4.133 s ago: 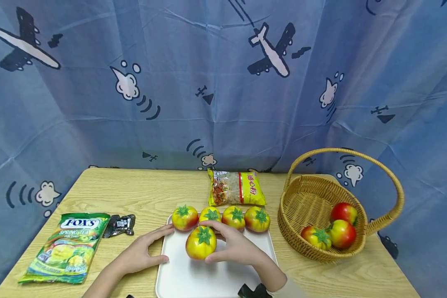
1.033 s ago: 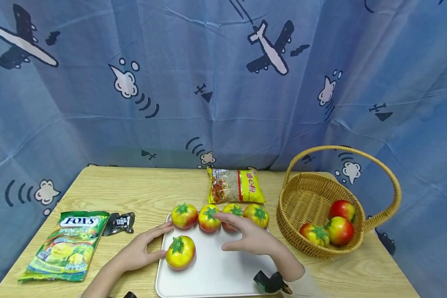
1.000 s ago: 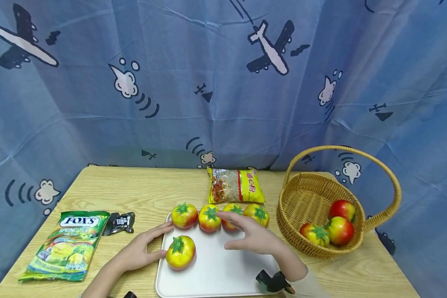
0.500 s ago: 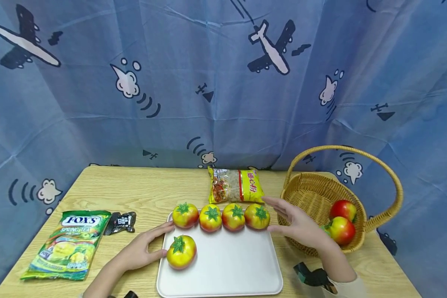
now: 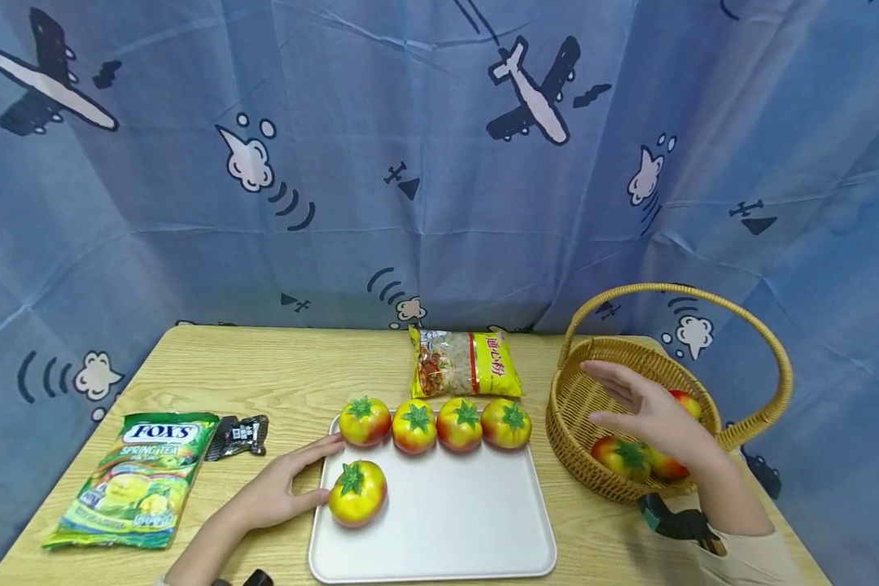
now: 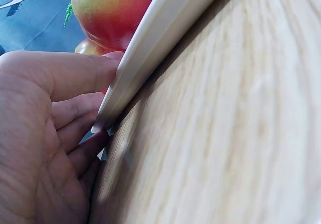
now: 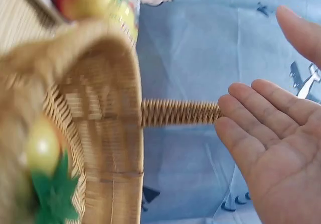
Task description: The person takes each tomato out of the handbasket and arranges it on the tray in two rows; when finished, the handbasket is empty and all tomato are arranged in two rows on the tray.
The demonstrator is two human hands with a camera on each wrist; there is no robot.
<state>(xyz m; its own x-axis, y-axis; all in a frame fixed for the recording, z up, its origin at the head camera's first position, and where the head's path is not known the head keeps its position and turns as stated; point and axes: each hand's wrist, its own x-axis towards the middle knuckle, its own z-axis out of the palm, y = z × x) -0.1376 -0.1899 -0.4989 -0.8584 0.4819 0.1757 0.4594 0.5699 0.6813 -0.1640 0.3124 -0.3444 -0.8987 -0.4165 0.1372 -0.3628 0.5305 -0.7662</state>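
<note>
My right hand hovers over the wicker basket, fingers extended and holding nothing. Partly hidden beneath it are red-yellow fruits with green star-shaped tops, such as the tomato-like one. In the right wrist view the palm shows bare beside the basket handle. On the white tray, several similar fruits form a back row, and a single fruit sits front left. My left hand touches the tray's left rim with thumb and fingertips, its thumb close to that single fruit.
A yellow food bag lies behind the tray. At the left are a green FOX'S candy bag and a small black packet. The basket's tall handle arches above its opening. A blue curtain hangs behind the table.
About four seconds ago my right hand held a fruit over the tray; that fruit now sits front left. The empty right hand has moved right to the basket. My left hand stays put.
</note>
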